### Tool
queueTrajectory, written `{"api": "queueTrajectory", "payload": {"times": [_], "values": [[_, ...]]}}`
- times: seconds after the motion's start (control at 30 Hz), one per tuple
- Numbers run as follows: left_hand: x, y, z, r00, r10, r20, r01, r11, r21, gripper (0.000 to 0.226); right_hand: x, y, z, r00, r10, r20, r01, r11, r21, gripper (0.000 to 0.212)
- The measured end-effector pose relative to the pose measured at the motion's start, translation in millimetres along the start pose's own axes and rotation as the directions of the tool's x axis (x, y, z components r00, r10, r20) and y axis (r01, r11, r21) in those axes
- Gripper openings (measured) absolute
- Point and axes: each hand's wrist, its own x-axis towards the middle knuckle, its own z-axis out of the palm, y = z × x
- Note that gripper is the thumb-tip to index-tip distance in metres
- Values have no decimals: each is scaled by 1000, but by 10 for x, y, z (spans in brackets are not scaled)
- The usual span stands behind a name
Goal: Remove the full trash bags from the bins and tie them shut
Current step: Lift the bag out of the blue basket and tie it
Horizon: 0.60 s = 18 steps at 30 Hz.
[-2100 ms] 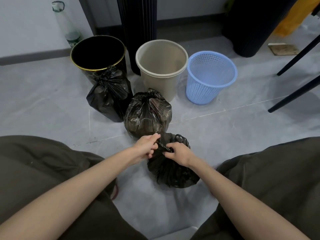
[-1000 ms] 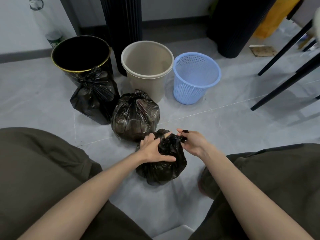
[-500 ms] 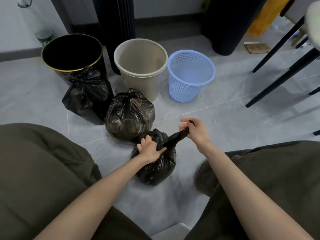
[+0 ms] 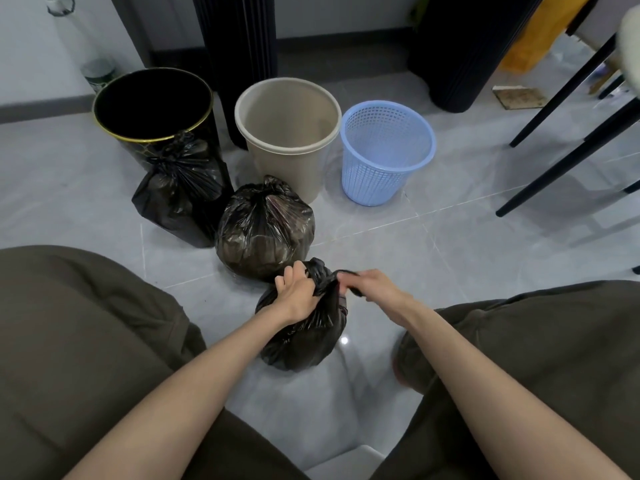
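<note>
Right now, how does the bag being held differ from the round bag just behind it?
The near bag is gripped at its neck by the left hand and right hand; the round bag stands untouched. The near bag's knot looks unfinished, while the round bag's top is already bunched shut. The near bag looks smaller. Both are black plastic, on the floor.

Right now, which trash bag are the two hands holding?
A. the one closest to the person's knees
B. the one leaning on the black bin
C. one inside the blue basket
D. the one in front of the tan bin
A: the left hand and right hand both grip the gathered top of the nearest bag, which sits on the floor between the person's knees, while the other two bags sit untouched farther away.
</note>
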Motion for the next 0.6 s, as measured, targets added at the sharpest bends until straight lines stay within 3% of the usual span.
{"api": "queueTrajectory", "payload": {"times": [0.1, 0.17, 0.2, 0.27, 0.33, 0.37, 0.43, 0.47, 0.53, 0.6], "values": [[10, 72, -14, 1000, -11, -29, 9, 999, -47, 34, 3, 10, 43, 996, 93, -11, -80, 906, 415, 29], [20, 90, -46, 999, -27, -18, 26, 998, -55, 34, 21, 74, 99, 991, 119, -58, -83, 899, 430, 29], [21, 87, -57, 999, -31, -10, 31, 998, -57, 33, 30, 102, 118, 987, 110, -121, -65, 944, 325, 28], [6, 74, -67, 999, -31, 8, 31, 998, -55, 31, 122, 184, 116, 967, 3, -254, -46, 985, -164, 36], [-9, 54, -61, 1000, -11, 13, 12, 999, -49, 29, 139, 221, 105, 946, -157, -283, -84, 725, -684, 44], [-16, 49, -61, 1000, 4, 11, -4, 999, -49, 28, 120, 224, 102, 934, -246, -259, -78, 568, -819, 45], [-30, 53, -65, 1000, 22, 2, -22, 999, -47, 27, 64, 217, 104, 911, -359, -202, -59, 371, -927, 45], [-37, 56, -70, 1000, 25, 2, -25, 999, -40, 27, 85, 238, 107, 914, -369, -172, -41, 338, -940, 45], [-43, 60, -69, 1000, 26, 14, -26, 1000, -17, 25, 107, 223, 93, 944, -285, -164, -35, 407, -913, 48], [-42, 28, -56, 999, 16, 30, -16, 1000, -9, 21, 134, 198, 36, 977, -121, -174, -45, 684, -728, 53]]}}
